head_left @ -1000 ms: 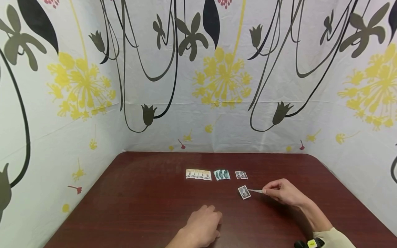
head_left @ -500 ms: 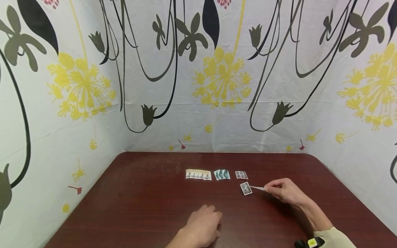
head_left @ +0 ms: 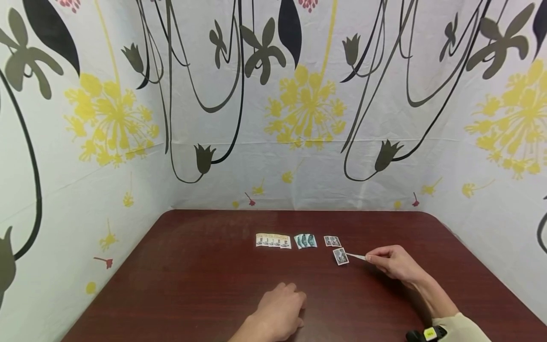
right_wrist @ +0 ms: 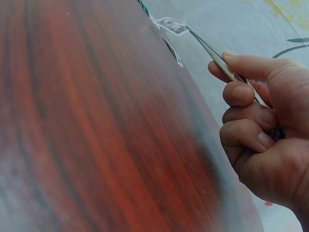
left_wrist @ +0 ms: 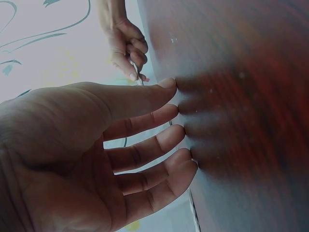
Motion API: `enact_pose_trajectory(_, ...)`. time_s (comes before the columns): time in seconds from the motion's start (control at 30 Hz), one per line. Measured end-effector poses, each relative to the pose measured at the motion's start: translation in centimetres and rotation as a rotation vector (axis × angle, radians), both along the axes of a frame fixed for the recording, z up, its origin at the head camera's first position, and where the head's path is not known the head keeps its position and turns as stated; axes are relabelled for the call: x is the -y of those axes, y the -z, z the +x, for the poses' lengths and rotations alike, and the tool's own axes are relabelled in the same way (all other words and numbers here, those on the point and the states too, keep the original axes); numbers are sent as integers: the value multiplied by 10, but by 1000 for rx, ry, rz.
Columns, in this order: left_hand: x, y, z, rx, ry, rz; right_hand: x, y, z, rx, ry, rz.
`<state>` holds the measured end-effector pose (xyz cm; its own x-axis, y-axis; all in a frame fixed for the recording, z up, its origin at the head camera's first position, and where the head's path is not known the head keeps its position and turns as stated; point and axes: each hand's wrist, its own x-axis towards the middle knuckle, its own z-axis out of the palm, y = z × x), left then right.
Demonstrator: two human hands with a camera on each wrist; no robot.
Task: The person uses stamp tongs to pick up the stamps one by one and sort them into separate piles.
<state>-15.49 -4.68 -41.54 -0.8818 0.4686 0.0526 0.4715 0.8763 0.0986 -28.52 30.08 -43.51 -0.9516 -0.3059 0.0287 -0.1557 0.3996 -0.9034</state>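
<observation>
My right hand (head_left: 395, 262) pinches a pair of metal tweezers (right_wrist: 212, 52) between thumb and fingers. The tweezers' tips grip the edge of a small stamp-like picture (head_left: 340, 256), dark grey with a white border, held above the table. Just behind it lie two overlapping dark stamps (head_left: 332, 241) of a similar look. My left hand (head_left: 279, 311) rests its fingertips on the tabletop, fingers gently bent, and holds nothing; the left wrist view shows the gap between thumb and fingers.
A fanned row of several cream-and-yellow stamps (head_left: 273, 241) lies left of centre on the dark red wooden table (head_left: 192, 275). Beside it are overlapping teal stamps (head_left: 305, 241). A white patterned cloth (head_left: 295, 175) hangs behind the table and along both sides.
My right hand has carried the stamp in the tweezers a little away from me and to the right, closer to the two dark stamps. My left hand has stayed put.
</observation>
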Motion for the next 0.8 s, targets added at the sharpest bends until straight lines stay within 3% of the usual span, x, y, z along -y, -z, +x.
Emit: enact_pose_trajectory(0.8,0,-1,0,11,-7,-8,2,1,-4,8,160,-20)
